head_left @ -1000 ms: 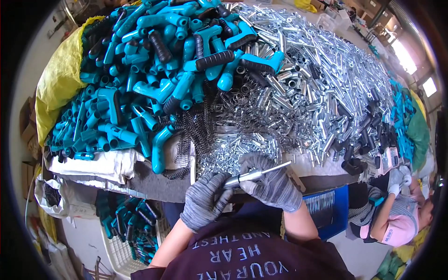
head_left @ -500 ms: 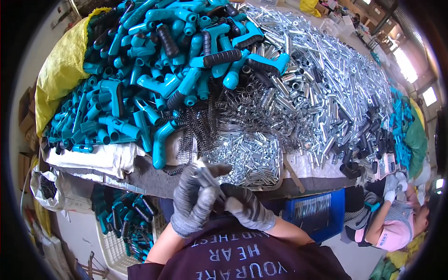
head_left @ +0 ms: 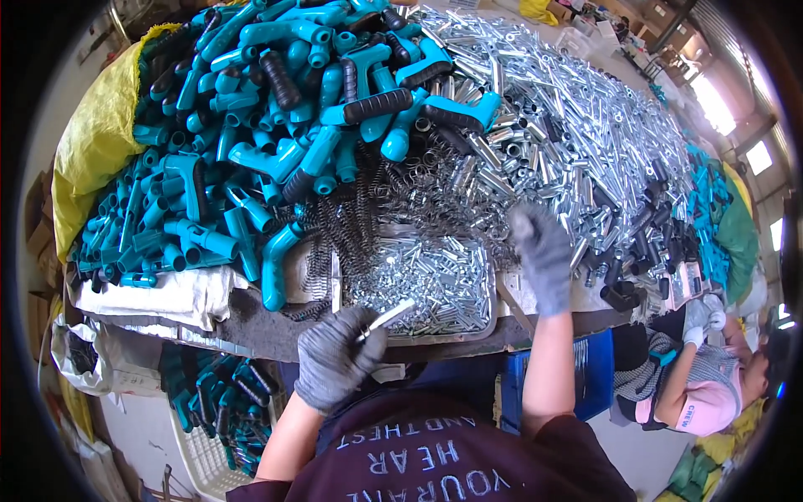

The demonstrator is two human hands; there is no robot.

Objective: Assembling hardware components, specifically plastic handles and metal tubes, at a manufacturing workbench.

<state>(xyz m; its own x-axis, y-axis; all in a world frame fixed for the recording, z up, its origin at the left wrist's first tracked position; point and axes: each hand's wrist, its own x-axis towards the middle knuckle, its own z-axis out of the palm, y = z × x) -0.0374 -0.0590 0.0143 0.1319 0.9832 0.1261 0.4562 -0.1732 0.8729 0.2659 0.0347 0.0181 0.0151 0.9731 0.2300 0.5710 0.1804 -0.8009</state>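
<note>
My left hand (head_left: 341,356), in a grey knit glove, is closed around a slim silvery metal rod (head_left: 391,315) that sticks out to the right between thumb and fingers. It hovers at the table's near edge, just in front of a tray (head_left: 495,314) of small metal pins. My right hand (head_left: 542,258), also gloved, reaches over the near side of the heap of shiny metal tubes and rods (head_left: 585,151). Its fingertips are turned down and blurred, so their grip does not show. Dark coil springs (head_left: 335,226) lie behind the tray.
Teal pistol-shaped housings (head_left: 284,151) with black grips are piled at the left. Below the table stand a cream crate (head_left: 196,460) of similar housings and a blue bin (head_left: 598,368). A flat strip (head_left: 514,308) lies beside the tray. Another person (head_left: 690,385) in pink works at the right.
My hands have come apart from the metal piece they both held. The right has moved up and right to the metal heap; the left stays low, with the rod now pointing right.
</note>
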